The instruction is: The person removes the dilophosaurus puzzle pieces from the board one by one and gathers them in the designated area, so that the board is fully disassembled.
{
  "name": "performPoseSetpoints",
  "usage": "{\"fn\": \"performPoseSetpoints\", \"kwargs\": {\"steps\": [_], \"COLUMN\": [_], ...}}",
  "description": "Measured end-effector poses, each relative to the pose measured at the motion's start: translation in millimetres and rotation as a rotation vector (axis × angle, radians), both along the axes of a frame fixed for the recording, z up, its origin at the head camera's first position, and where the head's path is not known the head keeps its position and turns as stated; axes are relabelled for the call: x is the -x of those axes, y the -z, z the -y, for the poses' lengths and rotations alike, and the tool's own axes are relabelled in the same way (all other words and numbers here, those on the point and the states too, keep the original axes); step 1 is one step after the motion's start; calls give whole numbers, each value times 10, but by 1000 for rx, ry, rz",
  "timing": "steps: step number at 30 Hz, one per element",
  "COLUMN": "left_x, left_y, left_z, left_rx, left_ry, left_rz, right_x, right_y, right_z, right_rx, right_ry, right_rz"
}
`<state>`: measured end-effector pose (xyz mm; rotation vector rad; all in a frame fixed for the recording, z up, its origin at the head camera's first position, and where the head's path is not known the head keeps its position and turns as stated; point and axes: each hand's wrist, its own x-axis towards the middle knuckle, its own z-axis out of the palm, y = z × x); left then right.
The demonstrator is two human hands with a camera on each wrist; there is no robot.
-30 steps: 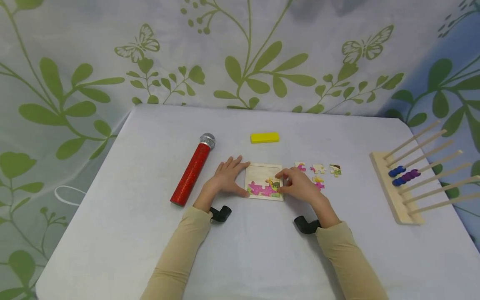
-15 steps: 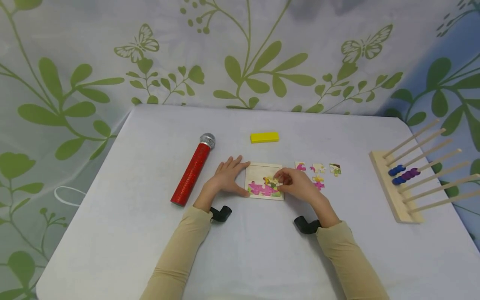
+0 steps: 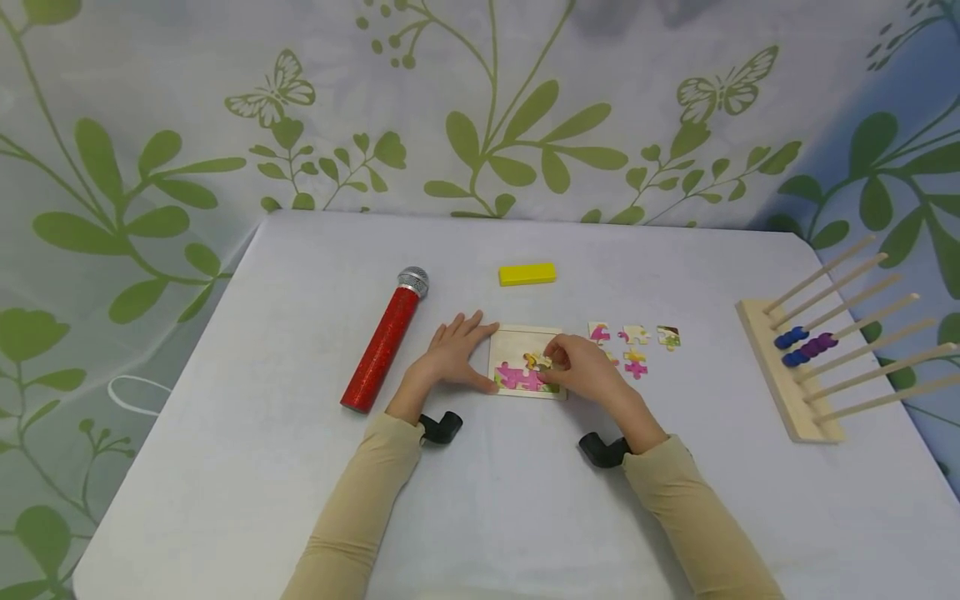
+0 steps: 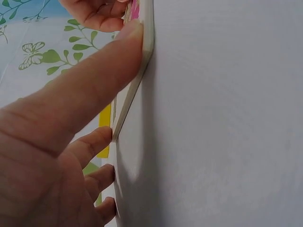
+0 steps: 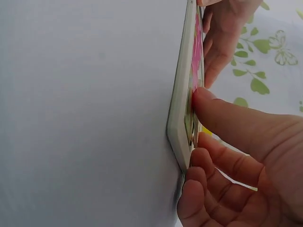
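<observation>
A small wooden puzzle tray (image 3: pixel 513 342) lies flat, with pink and green jigsaw pieces (image 3: pixel 517 379) fitted along its near edge. My left hand (image 3: pixel 453 350) spreads its fingers at the tray's left side; in the left wrist view the thumb (image 4: pixel 109 56) presses the rim and the index fingertip touches a corner. Over the tray's right half, my right hand (image 3: pixel 588 367) pinches a yellow-and-green puzzle piece (image 3: pixel 534 361) between thumb and index finger. That piece is partly hidden by the fingers. The right wrist view shows it just above the fitted pieces, the other fingers beside the rim.
Several loose puzzle pieces (image 3: pixel 634 335) lie right of the tray. A yellow block (image 3: pixel 527 274) sits behind it. To the left is a red toy microphone (image 3: pixel 382 346). A wooden bead rack (image 3: pixel 787 375) with slanting pegs stands at the right edge.
My right hand has shifted left over the tray with the pinched piece, uncovering more of a loose piece beside the hand. The left hand has kept its place.
</observation>
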<state>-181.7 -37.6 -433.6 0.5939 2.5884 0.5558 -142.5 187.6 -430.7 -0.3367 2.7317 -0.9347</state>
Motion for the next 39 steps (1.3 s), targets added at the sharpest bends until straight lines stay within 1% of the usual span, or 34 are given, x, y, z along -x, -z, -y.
{"fn": "performPoseSetpoints", "kwargs": {"steps": [2, 5, 8, 12, 14, 16, 18, 21, 24, 27, 30, 32, 35, 39], "left_x": [0, -4, -5, -6, -4, -1, 2, 5, 4, -1, -2, -1, 1, 4], "left_y": [0, 0, 0, 1, 5, 7, 8, 19, 29, 40, 46, 47, 45, 36], "left_z": [-1, -2, 0, -1, -3, -4, -8, -8, -3, 9, 11, 12, 11, 10], "left_rx": [-6, -11, -11, -12, -10, -8, -6, -1, 6, 9, 4, 3, 0, -5], "left_ry": [-1, 0, 4, 7, 10, 12, 11, 10, 7, 4, 5, 5, 5, 6], "left_rz": [0, 3, -3, -17, -21, -20, -18, -13, -10, -9, -9, -9, -6, -1], "right_x": [-5, -25, -51, -112, -162, -225, -287, -366, -397, -399, -393, -380, -338, -282], "right_y": [1, 15, 13, -9, -21, -27, -32, -31, -3, 31, 22, -18, -76, -98], "right_z": [-9, -67, -195, -521, -739, -971, -1188, -1429, -1541, -1550, -1511, -1447, -1276, -863], "right_rx": [11, 66, 200, 350, 382, 387, 367, 268, 162, 110, 100, 106, 119, 135], "right_ry": [9, 47, 93, 110, 111, 121, 136, 175, 224, 264, 297, 295, 256, 138], "right_rz": [2, 23, 66, 83, 67, 40, 21, 25, 56, 70, 68, 70, 55, 1]}}
